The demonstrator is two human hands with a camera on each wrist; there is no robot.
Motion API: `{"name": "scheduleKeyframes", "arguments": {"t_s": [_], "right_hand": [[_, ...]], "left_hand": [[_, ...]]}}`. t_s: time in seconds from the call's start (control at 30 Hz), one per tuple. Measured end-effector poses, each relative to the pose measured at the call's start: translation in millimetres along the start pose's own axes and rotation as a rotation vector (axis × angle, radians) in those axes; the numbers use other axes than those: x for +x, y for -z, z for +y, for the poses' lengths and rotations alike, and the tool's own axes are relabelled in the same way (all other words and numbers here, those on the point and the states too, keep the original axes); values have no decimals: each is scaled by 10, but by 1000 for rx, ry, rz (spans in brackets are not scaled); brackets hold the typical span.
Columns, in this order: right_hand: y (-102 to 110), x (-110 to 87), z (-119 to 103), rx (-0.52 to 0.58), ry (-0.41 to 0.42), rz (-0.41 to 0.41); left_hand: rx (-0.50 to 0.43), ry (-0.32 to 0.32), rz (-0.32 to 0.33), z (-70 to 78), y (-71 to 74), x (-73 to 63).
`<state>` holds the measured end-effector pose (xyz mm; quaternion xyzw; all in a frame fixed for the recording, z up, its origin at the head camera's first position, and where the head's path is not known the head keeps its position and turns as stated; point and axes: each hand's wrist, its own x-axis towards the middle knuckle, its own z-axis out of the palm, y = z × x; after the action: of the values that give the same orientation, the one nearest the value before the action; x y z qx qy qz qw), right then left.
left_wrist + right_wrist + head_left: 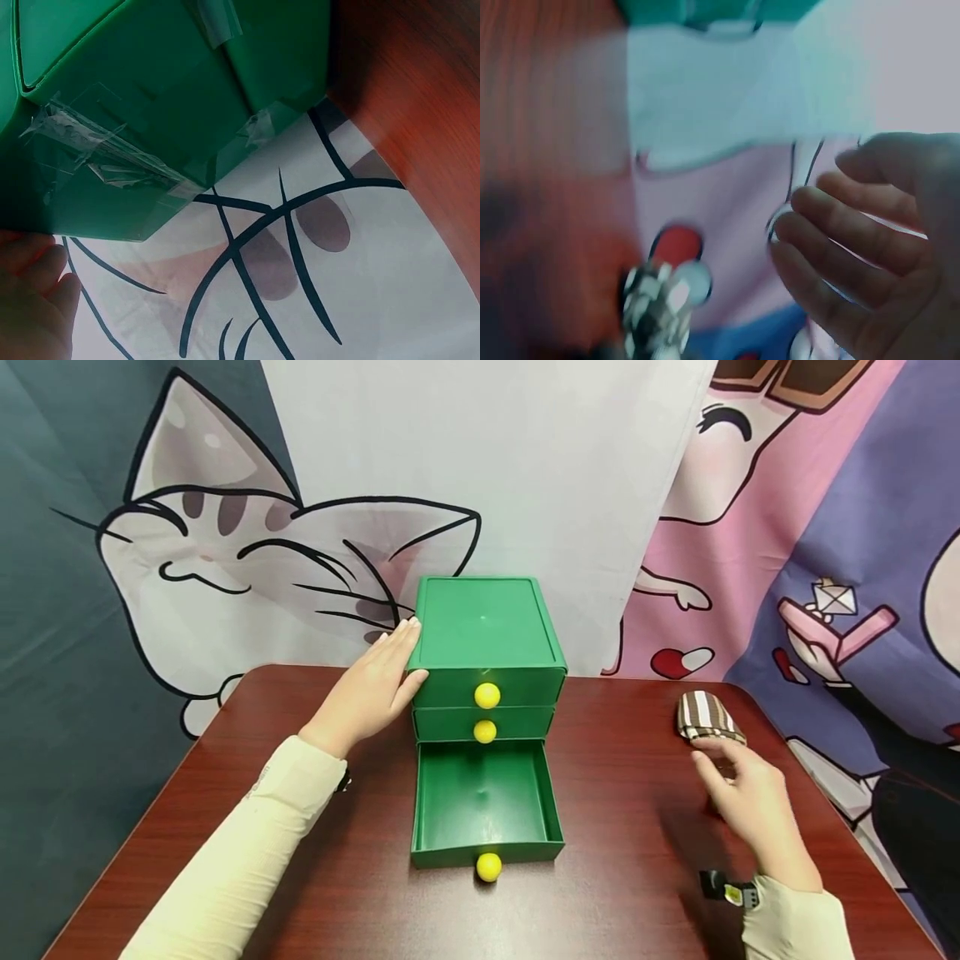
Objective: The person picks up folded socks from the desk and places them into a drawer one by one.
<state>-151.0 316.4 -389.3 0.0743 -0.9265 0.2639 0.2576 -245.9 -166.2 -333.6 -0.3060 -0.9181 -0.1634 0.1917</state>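
Note:
A green drawer cabinet (483, 627) with yellow round knobs stands mid-table, its bottom drawer (487, 853) pulled out and bare inside. My left hand (375, 689) lies with straight fingers against the cabinet's upper left side. In the left wrist view, clear tape (112, 146) covers part of the cabinet wall, and the fingers touch its edge. On the right, my right hand (750, 797) hovers beside a small brown-and-white striped cloth item (707, 714), fingers loosely bent with nothing between them. That item appears blurred in the right wrist view, and the hand partly hides it in the head view.
The reddish-brown wooden table (615, 827) carries the cabinet and the striped item. Behind it hangs a cartoon-printed cloth (525, 460), close to the table's back edge. A dark rounded object (918, 843) stands beyond the right edge.

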Motion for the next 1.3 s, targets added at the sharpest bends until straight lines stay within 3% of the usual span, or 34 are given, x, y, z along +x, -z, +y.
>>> {"name": "scheduleKeyframes", "arguments": {"t_s": [0.2, 0.43, 0.77, 1.03, 1.13, 1.3], "right_hand": [[43, -47, 403, -92, -106, 64], [73, -117, 687, -126, -223, 40], [128, -186, 966, -136, -475, -176], [147, -152, 1012, -89, -705, -342], [134, -139, 991, -105, -723, -344], [100, -145, 952, -145, -667, -265]], "left_hand": [[9, -5, 0, 1, 3, -2], [13, 1, 1, -5, 4, -9], [15, 11, -19, 7, 9, -4], [10, 14, -22, 23, 16, 19], [7, 21, -28, 32, 21, 15], [7, 33, -36, 39, 23, 4]]}}
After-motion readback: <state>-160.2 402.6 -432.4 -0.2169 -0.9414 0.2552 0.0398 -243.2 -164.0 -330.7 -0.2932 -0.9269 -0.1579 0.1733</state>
